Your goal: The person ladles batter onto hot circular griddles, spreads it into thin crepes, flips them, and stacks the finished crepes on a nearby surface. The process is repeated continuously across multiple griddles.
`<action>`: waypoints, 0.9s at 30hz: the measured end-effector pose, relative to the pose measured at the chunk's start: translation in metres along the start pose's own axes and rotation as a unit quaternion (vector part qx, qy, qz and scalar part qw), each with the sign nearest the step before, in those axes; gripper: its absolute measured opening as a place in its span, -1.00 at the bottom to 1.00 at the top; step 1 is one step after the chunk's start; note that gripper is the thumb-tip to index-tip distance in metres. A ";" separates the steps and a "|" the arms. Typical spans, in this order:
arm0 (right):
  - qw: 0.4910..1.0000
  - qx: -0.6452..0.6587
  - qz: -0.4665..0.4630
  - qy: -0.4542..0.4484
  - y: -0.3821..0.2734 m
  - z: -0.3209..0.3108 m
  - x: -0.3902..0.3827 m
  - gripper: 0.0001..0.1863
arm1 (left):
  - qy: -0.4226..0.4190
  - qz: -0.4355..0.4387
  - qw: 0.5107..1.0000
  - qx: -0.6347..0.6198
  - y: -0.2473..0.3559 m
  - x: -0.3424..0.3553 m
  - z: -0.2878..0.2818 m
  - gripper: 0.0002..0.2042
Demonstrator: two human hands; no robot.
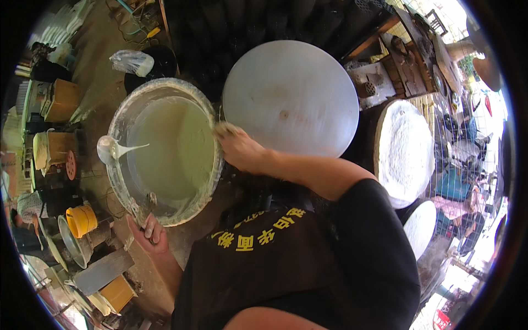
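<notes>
A large round basin [122, 184] with a batter-caked rim holds pale, milky liquid [170, 148]. At its near-left edge, my left hand [151, 235] is closed with curled fingers around the rim, beside a small dark lug [152, 198]. My right hand [239, 147] is at the basin's right edge, its fingers pressed together and coated with something tan. Blur hides what those fingers hold. A ladle or scoop [107, 149] coated in white rests at the left rim, with a thin white streak reaching over the liquid.
A big round metal lid [291, 99] lies right of the basin, beneath my right forearm. Farther right are a round white-topped container [404, 154] and a smaller white one [419, 228]. At left are a yellow bucket [82, 221] and cardboard boxes [61, 100]. A plastic bag [132, 63] lies beyond the basin.
</notes>
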State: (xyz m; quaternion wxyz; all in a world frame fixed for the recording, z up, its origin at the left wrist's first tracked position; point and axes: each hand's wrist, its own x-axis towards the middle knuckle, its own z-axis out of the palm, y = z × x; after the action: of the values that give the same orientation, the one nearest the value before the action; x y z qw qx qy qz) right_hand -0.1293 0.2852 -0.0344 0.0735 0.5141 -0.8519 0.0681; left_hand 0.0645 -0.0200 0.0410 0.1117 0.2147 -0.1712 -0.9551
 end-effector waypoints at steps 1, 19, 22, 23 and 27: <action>0.994 0.046 0.033 -0.091 -0.024 0.015 -0.043 -0.84 | 0.004 -0.010 1.000 -0.005 0.003 0.004 -0.001 -0.59; 0.794 0.175 0.475 0.337 -0.068 -0.041 -0.243 -0.59 | -0.050 -0.126 0.990 -0.022 -0.019 0.030 0.001 -0.65; 0.698 0.325 0.551 0.320 -0.047 -0.079 -0.255 -0.68 | -0.040 -0.088 0.994 0.047 -0.019 0.048 -0.014 -0.63; 0.650 0.341 0.594 0.329 -0.026 -0.096 -0.267 -0.71 | -0.049 -0.090 0.994 0.044 -0.022 0.053 -0.024 -0.62; 0.451 0.502 0.572 0.466 0.072 -0.137 -0.361 -0.80 | -0.050 -0.135 0.989 -0.020 -0.047 0.058 -0.014 -0.65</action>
State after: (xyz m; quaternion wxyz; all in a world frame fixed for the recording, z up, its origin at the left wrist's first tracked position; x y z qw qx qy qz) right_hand -0.0191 0.6577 0.0269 0.1333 -0.2498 -0.6099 0.7402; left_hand 0.0128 0.0031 -0.0099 -0.0222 0.1859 -0.1268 -0.9741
